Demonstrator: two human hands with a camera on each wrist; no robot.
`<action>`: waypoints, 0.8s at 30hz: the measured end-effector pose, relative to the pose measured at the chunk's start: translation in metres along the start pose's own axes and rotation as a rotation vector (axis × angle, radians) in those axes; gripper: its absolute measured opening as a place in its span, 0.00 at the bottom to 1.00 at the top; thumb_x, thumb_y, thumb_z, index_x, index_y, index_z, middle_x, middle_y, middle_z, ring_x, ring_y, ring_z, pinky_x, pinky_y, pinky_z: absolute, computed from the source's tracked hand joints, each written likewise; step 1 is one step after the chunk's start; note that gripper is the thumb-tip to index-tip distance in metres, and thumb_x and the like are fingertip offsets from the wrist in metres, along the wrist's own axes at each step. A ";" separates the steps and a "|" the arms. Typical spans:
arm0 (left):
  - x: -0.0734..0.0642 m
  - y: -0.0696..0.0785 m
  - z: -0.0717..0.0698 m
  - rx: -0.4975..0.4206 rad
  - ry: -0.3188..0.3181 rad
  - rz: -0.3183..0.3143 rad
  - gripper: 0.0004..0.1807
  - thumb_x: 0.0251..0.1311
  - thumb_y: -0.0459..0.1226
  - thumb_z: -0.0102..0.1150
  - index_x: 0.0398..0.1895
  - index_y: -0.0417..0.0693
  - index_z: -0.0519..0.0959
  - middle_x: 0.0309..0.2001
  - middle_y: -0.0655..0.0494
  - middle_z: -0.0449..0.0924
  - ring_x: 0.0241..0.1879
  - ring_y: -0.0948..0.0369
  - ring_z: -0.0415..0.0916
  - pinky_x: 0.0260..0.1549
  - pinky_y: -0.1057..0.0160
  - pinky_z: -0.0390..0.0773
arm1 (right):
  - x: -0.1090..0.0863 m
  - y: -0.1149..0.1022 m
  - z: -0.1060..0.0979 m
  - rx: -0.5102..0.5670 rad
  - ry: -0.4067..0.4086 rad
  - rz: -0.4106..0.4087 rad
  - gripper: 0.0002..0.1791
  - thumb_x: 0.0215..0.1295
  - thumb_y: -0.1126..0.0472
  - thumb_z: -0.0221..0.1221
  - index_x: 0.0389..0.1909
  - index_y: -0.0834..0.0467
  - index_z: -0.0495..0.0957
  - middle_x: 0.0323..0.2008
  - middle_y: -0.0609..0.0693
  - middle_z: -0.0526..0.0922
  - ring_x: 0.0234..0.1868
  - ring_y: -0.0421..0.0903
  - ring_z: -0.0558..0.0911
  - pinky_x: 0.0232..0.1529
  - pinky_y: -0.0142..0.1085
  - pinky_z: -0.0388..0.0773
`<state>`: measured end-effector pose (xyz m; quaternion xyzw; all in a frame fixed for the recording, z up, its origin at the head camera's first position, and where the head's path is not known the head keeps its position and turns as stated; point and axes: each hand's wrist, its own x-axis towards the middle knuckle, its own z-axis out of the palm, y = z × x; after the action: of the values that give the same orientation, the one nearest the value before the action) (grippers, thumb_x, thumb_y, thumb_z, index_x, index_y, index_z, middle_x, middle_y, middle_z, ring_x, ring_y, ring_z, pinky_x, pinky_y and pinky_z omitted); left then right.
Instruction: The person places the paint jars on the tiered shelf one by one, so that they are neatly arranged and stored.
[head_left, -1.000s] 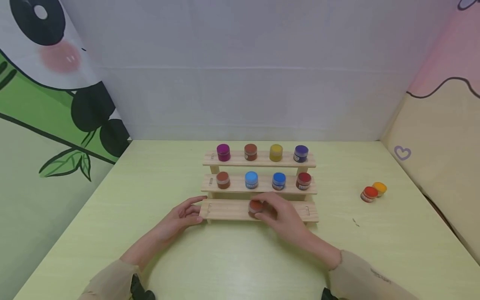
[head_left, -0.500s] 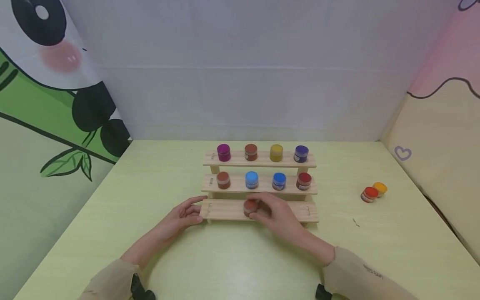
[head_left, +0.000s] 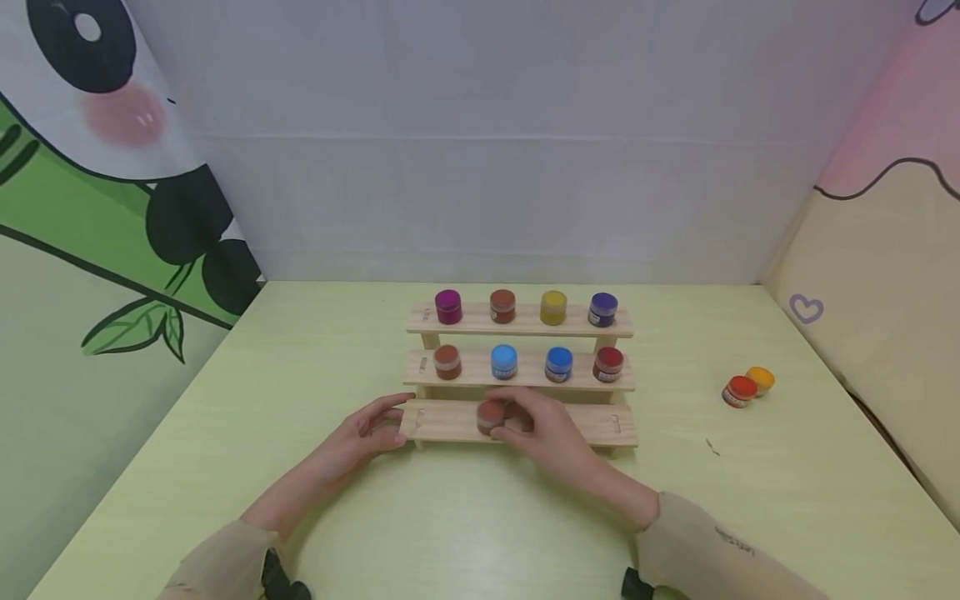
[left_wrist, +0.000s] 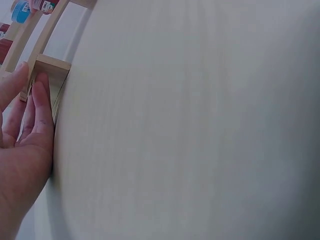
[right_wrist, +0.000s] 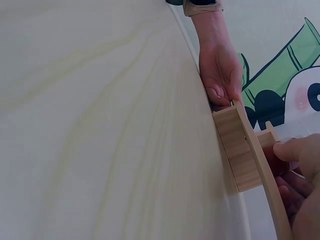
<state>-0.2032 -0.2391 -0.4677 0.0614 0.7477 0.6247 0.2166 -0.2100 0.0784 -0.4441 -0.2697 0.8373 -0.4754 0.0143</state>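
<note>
A three-step wooden rack (head_left: 442, 422) stands mid-table in the head view. With thumb and fingers, my left hand (head_left: 358, 439) holds the left end of its lowest step; the left wrist view shows the thumb (left_wrist: 17, 82) at the board and other fingers behind it. My right hand (head_left: 553, 440) pinches a small reddish-brown paint jar (head_left: 491, 417) over that step, left of its middle. In the right wrist view the jar (right_wrist: 272, 156) is partly covered by the thumb. Pots in purple (head_left: 448, 307), brown, yellow and dark blue line the top step.
On the middle step stand a brown jar (head_left: 447, 362), a light blue jar (head_left: 504, 362), a blue jar (head_left: 558, 364) and a dark red jar (head_left: 608, 364). A red-lidded jar (head_left: 739, 391) and an orange-lidded one (head_left: 762, 380) sit together at the table's right.
My right hand has shifted left along the lowest step, carrying the reddish-brown paint jar with it. The left hand stays at the rack's end.
</note>
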 end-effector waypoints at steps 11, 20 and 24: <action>0.001 -0.003 -0.002 -0.012 -0.031 0.030 0.37 0.70 0.38 0.56 0.78 0.47 0.52 0.57 0.58 0.78 0.54 0.68 0.78 0.53 0.71 0.75 | 0.010 -0.006 0.011 0.022 -0.020 -0.024 0.24 0.63 0.62 0.66 0.60 0.51 0.77 0.49 0.44 0.85 0.47 0.39 0.82 0.47 0.31 0.79; 0.001 -0.004 -0.002 -0.033 -0.030 0.042 0.37 0.69 0.37 0.56 0.77 0.46 0.52 0.55 0.61 0.79 0.53 0.68 0.78 0.53 0.71 0.75 | 0.019 -0.010 0.024 0.017 -0.041 -0.025 0.23 0.64 0.61 0.65 0.61 0.49 0.77 0.52 0.42 0.84 0.48 0.37 0.81 0.48 0.30 0.78; 0.001 -0.003 -0.002 -0.032 -0.033 0.046 0.37 0.70 0.36 0.55 0.77 0.46 0.52 0.53 0.63 0.80 0.53 0.69 0.78 0.53 0.71 0.75 | 0.021 -0.012 0.030 0.008 -0.028 -0.066 0.24 0.63 0.62 0.65 0.61 0.51 0.77 0.53 0.44 0.84 0.50 0.38 0.83 0.52 0.33 0.79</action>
<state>-0.2041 -0.2410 -0.4708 0.0856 0.7324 0.6403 0.2153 -0.2147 0.0403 -0.4458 -0.3037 0.8257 -0.4752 0.0118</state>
